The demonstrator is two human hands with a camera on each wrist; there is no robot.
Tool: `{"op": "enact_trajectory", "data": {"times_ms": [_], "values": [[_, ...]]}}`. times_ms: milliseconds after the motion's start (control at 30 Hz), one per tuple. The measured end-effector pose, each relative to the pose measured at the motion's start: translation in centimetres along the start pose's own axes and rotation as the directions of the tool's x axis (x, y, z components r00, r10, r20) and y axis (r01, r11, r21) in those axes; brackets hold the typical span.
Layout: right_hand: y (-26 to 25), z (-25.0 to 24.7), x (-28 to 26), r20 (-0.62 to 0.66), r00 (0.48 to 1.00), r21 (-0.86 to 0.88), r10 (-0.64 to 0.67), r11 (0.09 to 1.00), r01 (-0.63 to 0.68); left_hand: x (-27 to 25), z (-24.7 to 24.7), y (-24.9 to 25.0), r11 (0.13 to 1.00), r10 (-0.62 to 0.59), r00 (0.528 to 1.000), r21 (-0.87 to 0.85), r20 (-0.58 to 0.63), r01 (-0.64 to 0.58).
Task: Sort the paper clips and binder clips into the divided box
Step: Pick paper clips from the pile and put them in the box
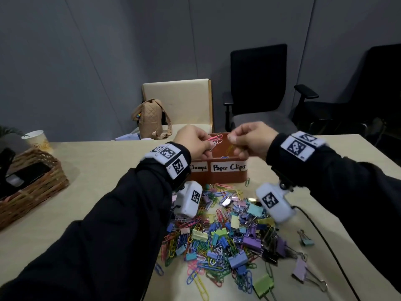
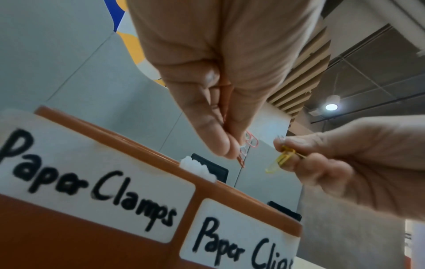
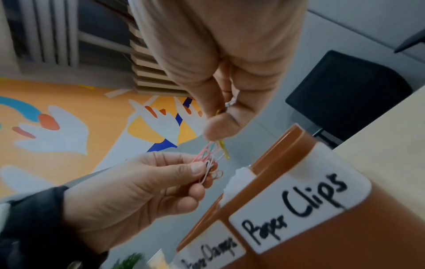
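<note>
A brown divided box (image 1: pixel 219 178) stands on the table, labelled "Paper Clamps" (image 2: pixel 92 183) on its left half and "Paper Clips" (image 1: pixel 229 167) on its right. Above it my left hand (image 1: pixel 195 140) pinches a small bunch of pink and white paper clips (image 1: pixel 216 140). My right hand (image 1: pixel 249 137) pinches a yellow paper clip (image 1: pixel 230 149) over the right compartment. The yellow paper clip (image 2: pixel 279 161) hangs from my right fingers, close to the pink bunch (image 3: pixel 208 163). A mixed heap of coloured paper clips and binder clips (image 1: pixel 227 233) lies in front of the box.
A wicker basket (image 1: pixel 43 183) with dark items sits at the table's left, a paper cup (image 1: pixel 38 140) behind it. A black cable (image 1: pixel 325 242) runs along the right. A tan backpack (image 1: pixel 152 120) and chairs stand beyond the table.
</note>
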State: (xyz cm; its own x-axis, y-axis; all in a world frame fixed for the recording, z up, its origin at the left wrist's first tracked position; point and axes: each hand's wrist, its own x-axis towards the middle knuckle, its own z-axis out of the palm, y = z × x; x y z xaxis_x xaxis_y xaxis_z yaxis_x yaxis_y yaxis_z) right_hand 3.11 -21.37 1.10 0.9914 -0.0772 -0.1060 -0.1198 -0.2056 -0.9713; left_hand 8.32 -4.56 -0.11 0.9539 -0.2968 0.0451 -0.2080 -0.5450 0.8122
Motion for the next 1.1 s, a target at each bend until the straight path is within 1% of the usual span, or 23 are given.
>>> {"op": "enact_trajectory", "data": {"times_ms": [67, 133, 167, 233, 300, 367, 433, 500, 567, 600, 667, 700, 767, 800, 833, 900, 933, 1000, 1100], "values": [[-0.6, -0.1, 1.2, -0.092, 0.996, 0.006, 0.015, 1.0, -0.014, 0.7, 0.5, 0.0, 1.0, -0.005, 0.999, 0.025, -0.036, 0.006], [-0.7, 0.0, 2.0, -0.111, 0.993, 0.002, 0.042, 0.999, -0.042, 1.0, 0.9, 0.0, 0.999, -0.022, 0.999, 0.03, -0.046, 0.023], [-0.5, 0.1, 2.2, -0.119, 0.992, -0.03, 0.046, 0.998, -0.05, 1.1, 1.2, -0.1, 0.999, -0.026, 0.999, 0.022, -0.045, 0.027], [0.1, 0.4, 2.4, -0.137, 0.99, -0.172, 0.027, 0.984, -0.05, 1.1, 1.4, -0.5, 1.0, -0.025, 0.998, 0.007, -0.06, 0.025], [0.8, 0.6, 2.6, -0.137, 0.99, -0.298, -0.032, 0.954, -0.011, 0.7, 1.3, -0.8, 1.0, 0.004, 0.998, 0.024, -0.066, -0.003], [1.3, 0.8, 2.4, -0.136, 0.982, -0.411, -0.134, 0.909, 0.067, -0.1, 0.8, -1.0, 0.988, 0.066, 0.997, 0.143, -0.037, -0.06], [1.5, 1.0, 1.6, -0.136, 0.958, -0.524, -0.251, 0.839, 0.146, -1.1, 0.4, -1.3, 0.959, 0.097, 0.994, 0.265, 0.042, -0.105], [1.8, 1.4, 0.4, -0.069, 0.945, -0.597, -0.32, 0.772, 0.218, -2.4, 0.5, -1.7, 0.936, 0.049, 0.987, 0.338, 0.152, -0.099], [2.3, 1.8, -0.8, 0.064, 0.95, -0.669, -0.305, 0.693, 0.267, -3.6, 0.9, -2.2, 0.886, -0.031, 0.961, 0.453, 0.275, -0.101], [2.6, 2.1, -1.2, 0.136, 0.954, -0.715, -0.269, 0.639, 0.282, -4.1, 1.3, -2.6, 0.858, -0.073, 0.936, 0.5, 0.343, -0.117], [3.4, 2.4, -1.8, 0.249, 0.954, -0.793, -0.17, 0.53, 0.301, -5.1, 2.3, -3.1, 0.835, -0.134, 0.871, 0.528, 0.472, -0.158], [3.8, 2.5, -2.0, 0.288, 0.95, -0.821, -0.121, 0.48, 0.31, -5.5, 2.8, -3.2, 0.825, -0.142, 0.842, 0.532, 0.52, -0.19], [4.4, 2.6, -2.6, 0.342, 0.938, -0.852, -0.051, 0.405, 0.332, -6.0, 3.7, -3.3, 0.795, -0.135, 0.802, 0.547, 0.581, -0.263], [4.6, 2.6, -3.0, 0.366, 0.93, -0.851, -0.018, 0.398, 0.343, -6.2, 4.0, -3.3, 0.783, -0.128, 0.792, 0.551, 0.597, -0.289], [4.7, 2.6, -3.5, 0.399, 0.917, -0.836, 0.014, 0.417, 0.357, -6.3, 4.3, -3.1, 0.776, -0.122, 0.788, 0.553, 0.603, -0.303], [4.8, 2.7, -4.7, 0.485, 0.871, -0.776, 0.074, 0.496, 0.389, -6.3, 4.4, -3.0, 0.762, -0.108, 0.797, 0.565, 0.594, -0.317], [4.8, 3.0, -5.3, 0.522, 0.847, -0.753, 0.098, 0.519, 0.404, -6.3, 4.5, -3.0, 0.747, -0.098, 0.806, 0.578, 0.584, -0.329], [5.1, 3.5, -6.0, 0.575, 0.811, -0.736, 0.11, 0.502, 0.454, -6.2, 4.5, -3.1, 0.708, -0.072, 0.812, 0.603, 0.579, -0.367], [5.5, 4.3, -6.5, 0.623, 0.776, -0.737, 0.103, 0.411, 0.537, -6.1, 4.5, -3.1, 0.663, -0.051, 0.816, 0.63, 0.576, -0.404]]}}
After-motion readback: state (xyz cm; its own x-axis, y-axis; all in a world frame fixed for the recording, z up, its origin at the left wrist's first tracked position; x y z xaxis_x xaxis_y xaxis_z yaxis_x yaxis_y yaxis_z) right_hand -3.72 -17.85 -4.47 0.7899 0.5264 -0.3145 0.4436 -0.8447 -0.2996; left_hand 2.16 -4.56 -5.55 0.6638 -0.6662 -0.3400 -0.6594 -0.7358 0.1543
